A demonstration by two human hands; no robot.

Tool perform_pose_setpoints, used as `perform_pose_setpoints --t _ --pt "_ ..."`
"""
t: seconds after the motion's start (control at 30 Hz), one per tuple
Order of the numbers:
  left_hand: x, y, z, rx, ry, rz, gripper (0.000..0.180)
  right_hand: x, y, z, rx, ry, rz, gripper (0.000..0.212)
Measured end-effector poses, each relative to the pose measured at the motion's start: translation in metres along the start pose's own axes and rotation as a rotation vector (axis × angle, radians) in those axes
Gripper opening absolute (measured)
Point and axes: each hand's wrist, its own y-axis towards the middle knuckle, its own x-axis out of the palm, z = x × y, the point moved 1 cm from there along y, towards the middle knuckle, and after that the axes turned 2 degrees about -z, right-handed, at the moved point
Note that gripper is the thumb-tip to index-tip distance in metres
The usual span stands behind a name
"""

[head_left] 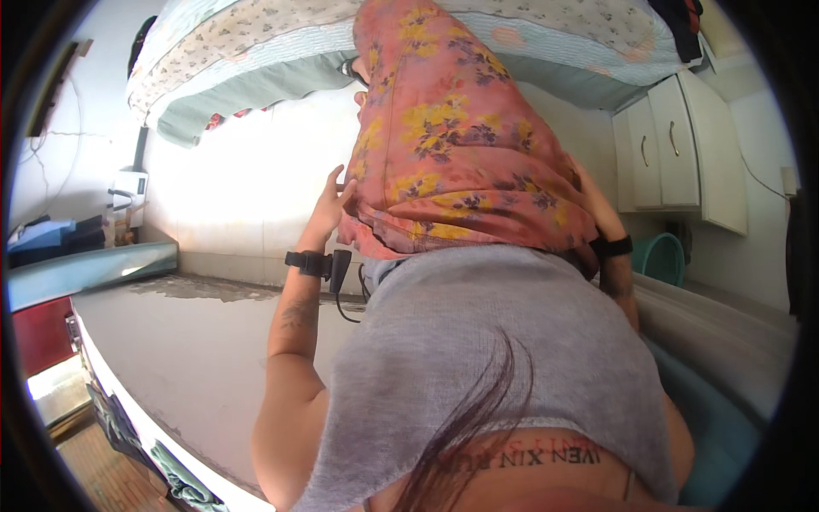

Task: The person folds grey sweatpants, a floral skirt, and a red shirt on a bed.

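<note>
A pink-red cloth with yellow and purple flowers, apparently a skirt (461, 145), lies over my lap and legs, wrinkled near the waist. My left hand (331, 205) is at its left edge with fingers apart, the thumb side near the fabric. Along the opposite edge rests my right hand (595, 200), its fingers stretched along the cloth and partly hidden by it. Black bands circle both wrists; the left band (311, 264) carries a dark device with a cable. Part of a foot in a dark sandal (353, 70) shows beside the far end of the skirt.
A bed with pale floral covers (299, 34) spans the far side. White cabinets (674, 145) stand at the right, with a green bucket (659, 258) below them. A grey ledge (196, 350) runs along my left. Folded dark and blue cloths (60, 235) lie farther left.
</note>
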Motion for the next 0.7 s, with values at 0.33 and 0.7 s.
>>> perform_pose_setpoints --t 0.33,0.7 --pt "-0.053 -0.05 0.065 0.023 -0.082 -0.524 0.013 -0.018 -0.03 -0.037 -0.009 -0.402 0.419 0.026" --pt "-0.047 -0.066 0.039 -0.005 0.279 -0.776 0.048 -0.033 -0.078 -0.067 0.004 -0.483 0.518 0.02"
